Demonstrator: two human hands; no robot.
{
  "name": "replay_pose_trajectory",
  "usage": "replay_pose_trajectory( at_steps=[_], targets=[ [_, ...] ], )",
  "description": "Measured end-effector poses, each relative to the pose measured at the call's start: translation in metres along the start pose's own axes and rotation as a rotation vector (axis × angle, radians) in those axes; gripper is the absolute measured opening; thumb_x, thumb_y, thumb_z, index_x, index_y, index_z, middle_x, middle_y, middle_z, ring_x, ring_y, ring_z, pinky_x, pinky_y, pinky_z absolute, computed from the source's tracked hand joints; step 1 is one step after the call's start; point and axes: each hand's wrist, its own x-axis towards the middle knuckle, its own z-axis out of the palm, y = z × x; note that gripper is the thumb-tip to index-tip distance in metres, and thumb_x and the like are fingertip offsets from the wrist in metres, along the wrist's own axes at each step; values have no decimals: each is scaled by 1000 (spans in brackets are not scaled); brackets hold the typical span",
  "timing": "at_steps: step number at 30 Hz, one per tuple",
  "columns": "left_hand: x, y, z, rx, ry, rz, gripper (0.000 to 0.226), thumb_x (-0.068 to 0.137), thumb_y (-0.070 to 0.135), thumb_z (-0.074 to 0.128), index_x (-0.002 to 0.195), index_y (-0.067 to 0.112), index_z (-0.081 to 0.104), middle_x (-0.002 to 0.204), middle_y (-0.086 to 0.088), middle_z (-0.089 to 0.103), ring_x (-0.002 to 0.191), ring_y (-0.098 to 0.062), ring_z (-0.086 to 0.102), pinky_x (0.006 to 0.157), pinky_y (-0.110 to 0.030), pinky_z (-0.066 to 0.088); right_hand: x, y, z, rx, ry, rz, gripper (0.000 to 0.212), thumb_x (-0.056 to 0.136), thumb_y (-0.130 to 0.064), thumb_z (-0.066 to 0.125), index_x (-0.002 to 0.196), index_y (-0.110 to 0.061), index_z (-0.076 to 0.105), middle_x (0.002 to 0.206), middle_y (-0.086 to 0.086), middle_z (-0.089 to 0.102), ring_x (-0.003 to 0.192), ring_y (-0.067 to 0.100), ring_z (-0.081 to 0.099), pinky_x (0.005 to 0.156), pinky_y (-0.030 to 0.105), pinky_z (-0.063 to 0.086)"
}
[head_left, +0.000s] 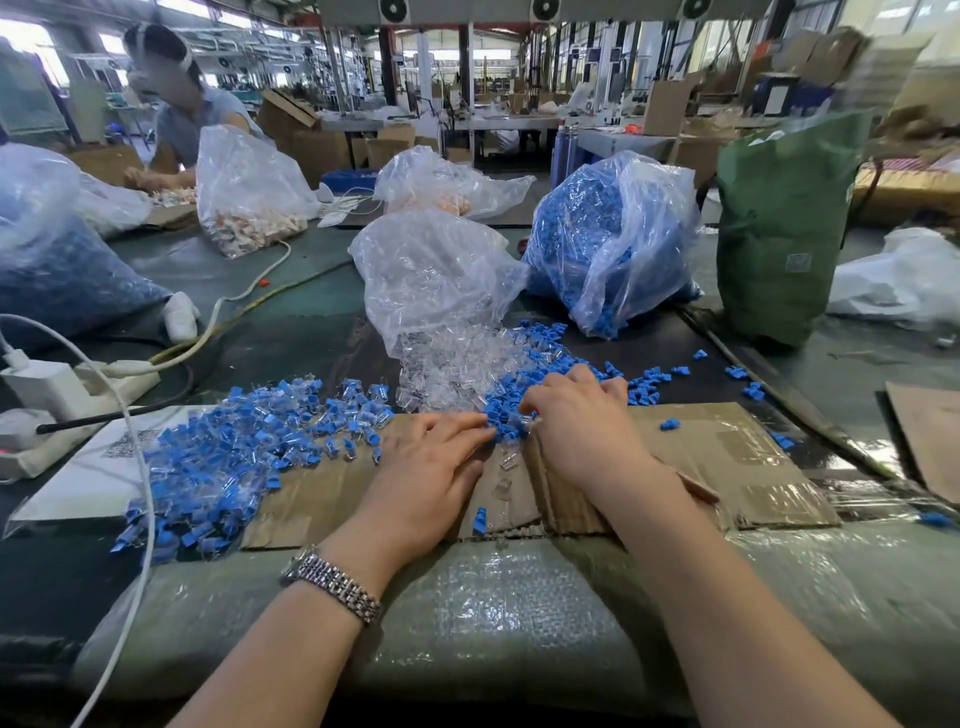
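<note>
Stage of work: judged well short of finished. Joined pieces (234, 452), each a blue cap on a clear shell, form a broad pile left of the fingers, yet loose stock lies beyond them and two bags stand part full.
Wristwatch (332, 582): metal band on the left wrist, nearest the viewer.
Left hand (431, 467): palm down on the cardboard sheet (701, 457). Its fingers are nearly straight and relaxed and grip nothing, and their tips touch the near edge of the blue caps (501, 415).
Right hand (582, 421): fingers curled down onto the same heap, thumb and forefinger pinching at its near edge. Whether a clear shell is also caught there cannot be told.
Blue caps: small heap directly between the two sets of fingertips, with strays scattered right of the right fingers.
Clear shells (452, 369): loose drift just beyond the fingertips, spilling from the clear bag (431, 270).
Blue bag (608, 234): farther beyond the right fingers, holding unused caps.
Second person (182, 114): far beyond the left fingers, working at another bag.
</note>
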Motion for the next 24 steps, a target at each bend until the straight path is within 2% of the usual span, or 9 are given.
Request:
replay_pose_trajectory(
  at_steps=[4,7,11,14,16,19,21,24],
  targets=[
    [-3,0,-1,-39,73,20,34,103,33,53,137,35,60,141,20,52,130,-7,36,114,-37,27,2,-7,10,56,19,-32,22,101,-23,53,116,-35,63,115,-5,59,115,21,41,94,47,28],
    [-4,-3,-1,-45,141,-2,26,99,30,61,124,33,68,127,16,59,119,-7,43,108,-32,33,0,-10,15,102,50,-53,17,99,-28,57,111,-36,66,112,-5,58,113,21,43,93,46,28],
    [-5,-5,1,-54,207,-48,20,97,27,65,115,33,69,109,17,53,104,-2,41,97,-25,32,-2,-11,23,141,58,-46,14,100,-30,56,109,-34,65,111,-3,54,113,21,45,97,46,32],
    [-4,-2,1,-36,190,-44,24,98,29,63,121,35,68,106,18,49,101,1,36,92,-22,27,-5,-6,27,144,93,7,19,101,-29,51,115,-31,63,114,-1,49,114,22,44,99,45,33],
    [-4,-3,1,-41,186,-47,22,98,30,63,118,34,70,105,18,49,101,0,37,91,-21,28,-5,-4,27,215,153,10,19,100,-32,54,117,-30,63,115,-3,48,113,20,44,100,44,34],
    [-4,-3,0,-71,202,-60,18,97,27,65,114,30,70,104,15,53,102,-4,44,93,-24,37,-7,-9,23,395,167,-76,25,92,-54,62,104,-33,68,106,-10,55,107,12,46,96,41,36],
    [-4,-2,0,-61,198,-60,19,96,28,65,114,29,70,105,13,54,102,-6,46,93,-25,38,-9,-16,24,340,95,-125,33,88,-64,60,98,-34,68,102,-11,58,105,12,45,92,41,35],
    [-4,-1,-1,-74,182,-70,16,96,24,65,111,29,71,104,14,56,103,-7,48,96,-30,42,-9,-17,25,268,67,-141,22,92,-55,61,100,-36,68,103,-12,59,106,14,44,87,39,31]
  ],
)
